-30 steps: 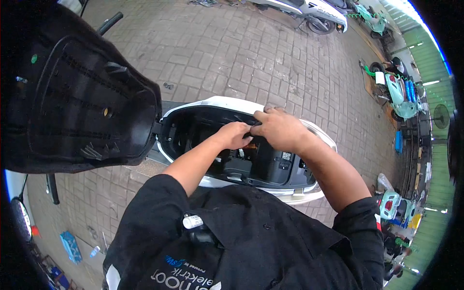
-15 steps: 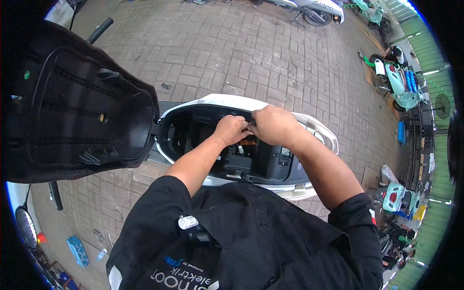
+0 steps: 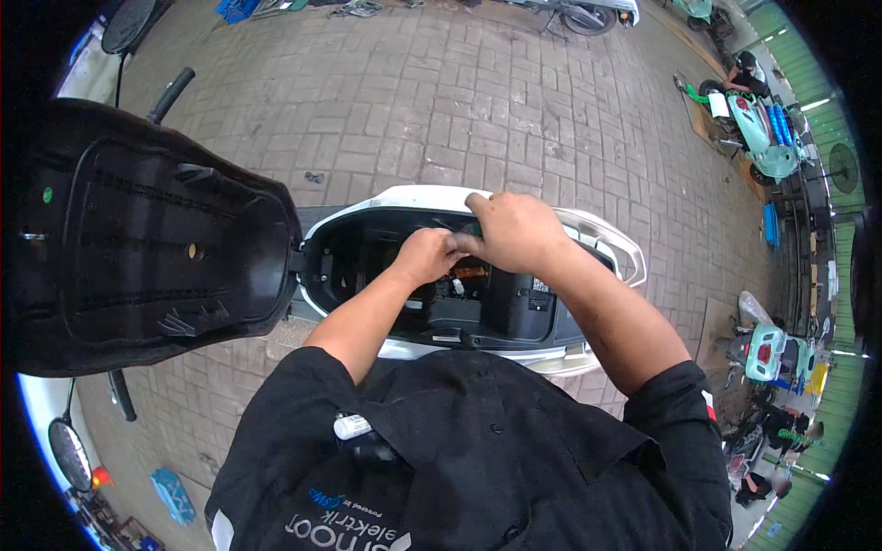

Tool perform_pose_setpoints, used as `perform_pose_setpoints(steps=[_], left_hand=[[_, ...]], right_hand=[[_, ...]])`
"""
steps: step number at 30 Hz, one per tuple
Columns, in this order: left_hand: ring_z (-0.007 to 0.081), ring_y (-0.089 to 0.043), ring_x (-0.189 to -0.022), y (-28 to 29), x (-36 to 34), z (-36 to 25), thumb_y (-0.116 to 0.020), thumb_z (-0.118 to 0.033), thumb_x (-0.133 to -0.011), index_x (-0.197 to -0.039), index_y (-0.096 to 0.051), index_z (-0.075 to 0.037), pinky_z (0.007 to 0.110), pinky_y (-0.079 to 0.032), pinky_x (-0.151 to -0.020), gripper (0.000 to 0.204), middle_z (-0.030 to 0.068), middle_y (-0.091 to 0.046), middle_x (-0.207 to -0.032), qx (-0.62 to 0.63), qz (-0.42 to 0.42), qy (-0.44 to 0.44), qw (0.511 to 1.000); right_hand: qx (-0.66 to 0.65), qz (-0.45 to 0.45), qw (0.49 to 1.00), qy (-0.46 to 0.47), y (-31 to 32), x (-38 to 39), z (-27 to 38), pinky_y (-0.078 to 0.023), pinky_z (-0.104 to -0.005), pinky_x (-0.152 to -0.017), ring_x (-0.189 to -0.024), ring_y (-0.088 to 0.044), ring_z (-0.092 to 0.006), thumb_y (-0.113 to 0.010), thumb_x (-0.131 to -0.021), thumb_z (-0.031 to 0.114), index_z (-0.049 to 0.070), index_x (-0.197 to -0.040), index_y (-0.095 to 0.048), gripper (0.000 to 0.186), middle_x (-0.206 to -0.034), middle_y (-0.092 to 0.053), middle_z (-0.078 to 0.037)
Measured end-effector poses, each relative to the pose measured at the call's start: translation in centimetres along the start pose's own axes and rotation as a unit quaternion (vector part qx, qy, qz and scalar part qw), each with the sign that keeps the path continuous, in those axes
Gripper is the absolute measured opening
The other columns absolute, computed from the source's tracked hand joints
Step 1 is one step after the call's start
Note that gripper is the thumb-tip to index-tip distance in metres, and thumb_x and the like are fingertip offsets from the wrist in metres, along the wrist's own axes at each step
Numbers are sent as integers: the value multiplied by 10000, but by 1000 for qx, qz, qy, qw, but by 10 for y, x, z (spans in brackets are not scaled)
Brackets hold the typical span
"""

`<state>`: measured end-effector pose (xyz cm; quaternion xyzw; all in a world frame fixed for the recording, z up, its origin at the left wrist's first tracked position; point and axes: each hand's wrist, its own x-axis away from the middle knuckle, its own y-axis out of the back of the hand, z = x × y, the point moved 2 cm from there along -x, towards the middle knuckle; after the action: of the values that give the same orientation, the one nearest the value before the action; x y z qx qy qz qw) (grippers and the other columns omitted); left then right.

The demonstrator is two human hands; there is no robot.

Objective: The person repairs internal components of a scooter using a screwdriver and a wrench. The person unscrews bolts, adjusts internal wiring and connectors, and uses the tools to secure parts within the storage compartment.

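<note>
Over the open under-seat compartment of a white scooter, my two hands meet near the far rim. My left hand is closed, its fingertips bent down and pinched; whatever is in them is hidden. Its fingers touch those of my right hand, which curls from the right around something dark that I cannot make out. Below the hands, orange and white parts, possibly wiring, show inside the compartment. To the right of these sits a black box-shaped part with a label.
The black seat is tipped open at the left, its underside showing. Handlebar grips and mirrors stick out beyond it. Paving bricks surround the scooter. Other scooters and people stand along the right wall. A blue bundle lies lower left.
The view has shifted slightly. My right hand's fingers have spread a little near the far rim, with one fingertip lifted away; my left hand stays close beside them.
</note>
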<state>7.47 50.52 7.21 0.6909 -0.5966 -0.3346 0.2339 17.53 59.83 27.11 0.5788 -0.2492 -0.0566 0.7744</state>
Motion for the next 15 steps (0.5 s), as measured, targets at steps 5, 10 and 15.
perform_pose_setpoints(steps=[5, 10, 15], left_hand=[[349, -666, -876, -2, -8, -4, -774, -148, -715, -829, -681, -47, 439, -538, -773, 179, 146, -685, -891, -43, -9, 9, 999], [353, -651, -816, 2, -7, -13, -712, -299, -863, -874, -681, -71, 457, -529, -748, 230, 125, -655, -834, 28, -48, 1, 998], [371, -653, -850, -5, 0, -10, -694, -251, -866, -913, -677, -74, 452, -535, -757, 184, 135, -658, -865, 63, -16, -26, 998]], right_hand=[[-3, 83, 996, -31, -12, -6, -5, -538, -489, -852, -980, -665, -372, -686, -853, 342, 70, -1059, -707, 342, -1041, -655, -174], [52, 40, 985, 160, -6, 5, -8, -519, -449, -903, -1051, -623, -330, -674, -822, 127, 132, -1058, -728, 243, -1086, -614, -128], [0, 54, 984, 167, -19, 4, -20, -526, -429, -920, -1109, -609, -330, -811, -733, 209, 155, -1054, -734, 334, -1089, -613, -123]])
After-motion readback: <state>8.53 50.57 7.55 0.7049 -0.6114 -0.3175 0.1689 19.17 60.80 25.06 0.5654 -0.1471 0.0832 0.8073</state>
